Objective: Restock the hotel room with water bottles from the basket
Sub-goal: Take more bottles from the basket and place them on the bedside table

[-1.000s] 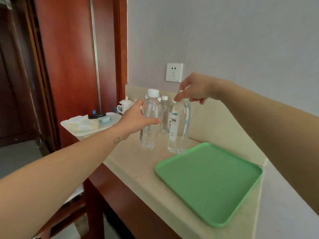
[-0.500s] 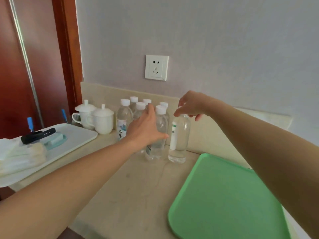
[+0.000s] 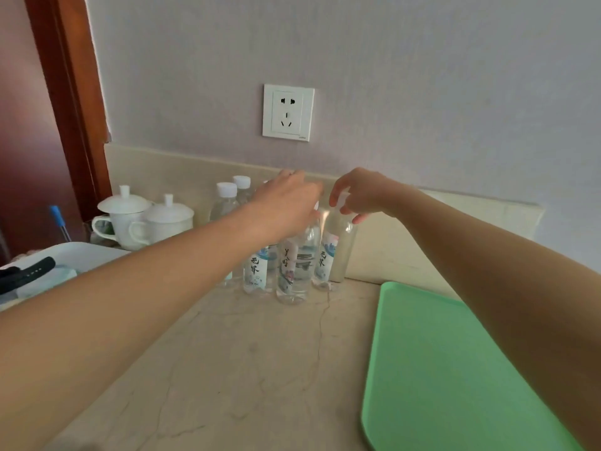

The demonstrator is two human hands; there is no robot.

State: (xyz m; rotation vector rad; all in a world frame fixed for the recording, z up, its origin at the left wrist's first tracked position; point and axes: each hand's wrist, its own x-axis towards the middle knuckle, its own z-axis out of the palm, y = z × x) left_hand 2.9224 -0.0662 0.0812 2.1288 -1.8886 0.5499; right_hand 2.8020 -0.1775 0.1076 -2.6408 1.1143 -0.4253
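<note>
Nearest, below the right forearm, a green tray (image 3: 455, 369) lies flat on the pale marbled counter (image 3: 244, 369). Beyond the tray, under both hands, the water bottles stand upright in a tight cluster at the foot of the backsplash.

The front bottle (image 3: 296, 271) stands directly beneath the left hand (image 3: 286, 206). The back of that hand covers its neck and cap, and the fingers reach on toward the wall; I cannot tell whether they grip anything. Just right of it, the right bottle (image 3: 326, 258) stands under the right hand (image 3: 361, 195), whose curled fingers and thumb pinch its top. A labelled bottle (image 3: 257, 271) stands under the left wrist, just beside the front one. Two white-capped bottles (image 3: 226, 203) rise past that wrist, left of the left hand.

Further left of that hand, two white lidded cups (image 3: 162, 219) stand side by side. Nearer, beside the left forearm, a white tray (image 3: 81, 252) carries a black object (image 3: 29, 271). On the wall above both hands sits a white socket (image 3: 287, 113).
</note>
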